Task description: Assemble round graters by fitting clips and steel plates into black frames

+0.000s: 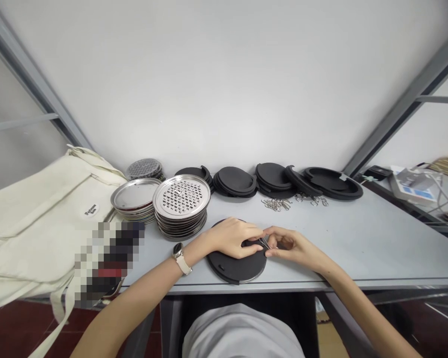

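- A pale cloth bag (48, 219) lies over the left end of the counter (373, 243), its strap hanging past the front edge. A pull on that strap could drag the bag off.
- Near the counter's back edge, left part, stands a stack of grey graters (144, 168). In front of it is a pile of shallow metal plates (134, 193), with a taller stack of shiny graters (182, 199) just to the right. A bump from the left forearm could topple that tall stack.
- The left hand (231, 238), with a watch (178, 250) on its wrist, rests palm down on a black disc (239, 271) close to the counter's front edge. Its thumb and forefinger are parted beside a small metal clip (264, 242); whether they grip it, I cannot tell.
- Behind, along the back edge, sit stacked black covers (234, 180) and another black stack (274, 175).
- The right hand (293, 244) pinches the clip between thumb and forefinger at the disc's right side. The clip is thin, so a slip could send it over the front edge; uneven pressing might slide the disc.
- Loose clips (278, 204) lie before the black stacks; a sweeping sleeve or wrist could scatter them.
- A large black lid (336, 184) lies toward the back right corner.
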Demonstrator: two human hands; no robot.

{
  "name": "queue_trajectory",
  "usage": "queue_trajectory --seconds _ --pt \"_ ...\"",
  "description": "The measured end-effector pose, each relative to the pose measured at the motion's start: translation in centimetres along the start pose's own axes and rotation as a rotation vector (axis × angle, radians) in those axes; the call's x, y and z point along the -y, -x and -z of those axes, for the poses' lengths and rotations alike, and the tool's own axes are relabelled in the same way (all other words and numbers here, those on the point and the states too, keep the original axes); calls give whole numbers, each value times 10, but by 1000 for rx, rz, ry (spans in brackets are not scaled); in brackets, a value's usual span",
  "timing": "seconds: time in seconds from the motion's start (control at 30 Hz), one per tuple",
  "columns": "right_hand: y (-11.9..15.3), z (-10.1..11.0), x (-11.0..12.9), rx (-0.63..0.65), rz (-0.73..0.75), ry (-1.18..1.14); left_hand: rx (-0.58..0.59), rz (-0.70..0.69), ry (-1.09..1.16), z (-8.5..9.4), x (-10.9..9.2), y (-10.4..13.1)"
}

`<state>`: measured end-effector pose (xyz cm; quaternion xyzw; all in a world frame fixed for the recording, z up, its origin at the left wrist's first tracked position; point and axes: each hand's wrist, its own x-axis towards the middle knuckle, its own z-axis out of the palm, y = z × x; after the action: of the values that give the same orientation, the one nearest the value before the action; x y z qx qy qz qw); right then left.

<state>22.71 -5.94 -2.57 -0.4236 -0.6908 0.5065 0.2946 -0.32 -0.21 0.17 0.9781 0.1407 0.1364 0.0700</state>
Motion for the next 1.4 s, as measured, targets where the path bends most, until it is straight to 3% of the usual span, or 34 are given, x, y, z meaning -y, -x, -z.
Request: queue_trajectory --seconds 0.77,1.4 --pt "2 -1 6 -49 3 66 15 22 4 2 -1 0" --pt "1 3 11 31 -6 6 -6 12 -6 0 1 1"
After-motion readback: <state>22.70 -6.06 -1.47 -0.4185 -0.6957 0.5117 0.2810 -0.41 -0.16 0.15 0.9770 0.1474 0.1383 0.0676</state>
